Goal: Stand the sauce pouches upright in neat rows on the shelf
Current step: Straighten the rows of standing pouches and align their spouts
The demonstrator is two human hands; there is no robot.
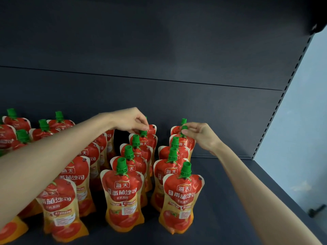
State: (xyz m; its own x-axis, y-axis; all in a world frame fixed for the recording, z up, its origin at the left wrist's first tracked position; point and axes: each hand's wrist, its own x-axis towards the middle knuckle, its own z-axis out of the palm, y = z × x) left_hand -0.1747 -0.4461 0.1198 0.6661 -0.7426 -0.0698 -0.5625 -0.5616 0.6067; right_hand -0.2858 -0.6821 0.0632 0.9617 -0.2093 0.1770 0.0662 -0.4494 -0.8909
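Note:
Several red and orange sauce pouches with green caps stand upright in rows on the dark shelf (230, 200). My left hand (131, 121) reaches over the left rows and pinches the green cap of a rear pouch (144, 132) in the middle row. My right hand (200, 135) pinches the green cap of a rear pouch (184, 129) in the right row. The front pouch of the middle row (123, 195) and the front pouch of the right row (182, 198) stand near the shelf's front. My left forearm hides parts of the left rows.
The shelf's dark back panel (159, 50) rises behind the pouches. A slotted upright (283, 96) marks the shelf's right end, with a pale wall (304, 106) beyond. Bare shelf floor lies right of the right row. More pouches (16, 131) stand at the far left.

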